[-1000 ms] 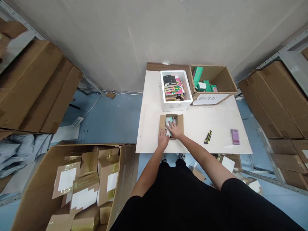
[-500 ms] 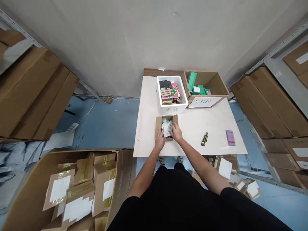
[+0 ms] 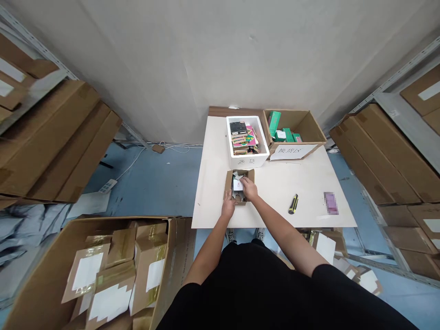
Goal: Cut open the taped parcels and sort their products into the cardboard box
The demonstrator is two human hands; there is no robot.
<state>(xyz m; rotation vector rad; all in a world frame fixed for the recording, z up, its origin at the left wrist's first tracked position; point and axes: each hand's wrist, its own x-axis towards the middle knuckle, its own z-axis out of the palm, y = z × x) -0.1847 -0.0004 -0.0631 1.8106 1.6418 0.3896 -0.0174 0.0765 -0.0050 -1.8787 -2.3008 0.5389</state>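
Note:
A small opened cardboard box (image 3: 228,182) stands near the front edge of the white table, its flaps spread. My left hand (image 3: 228,205) grips its near left corner, fingertips at the rim. Inside the box, my right hand (image 3: 249,189) pinches a small white packet (image 3: 237,185) with a little red mark on its face. White and greyish wrapping lies around the packet; what is beneath stays hidden. To the right of my hands rests a black and yellow box cutter (image 3: 293,204), touched by neither hand.
Behind the box stand a white foam bin (image 3: 248,161) of small packages and a labelled carton (image 3: 314,133) with green boxes. A blurred purple item (image 3: 331,203) lies at the right. A large carton (image 3: 180,247) of parcels stands at lower left; shelves flank both sides.
The right fingers have closed on the white packet, and its face now shows more plainly. My left hand stays at the box's near left corner. The camera view has shifted slightly.

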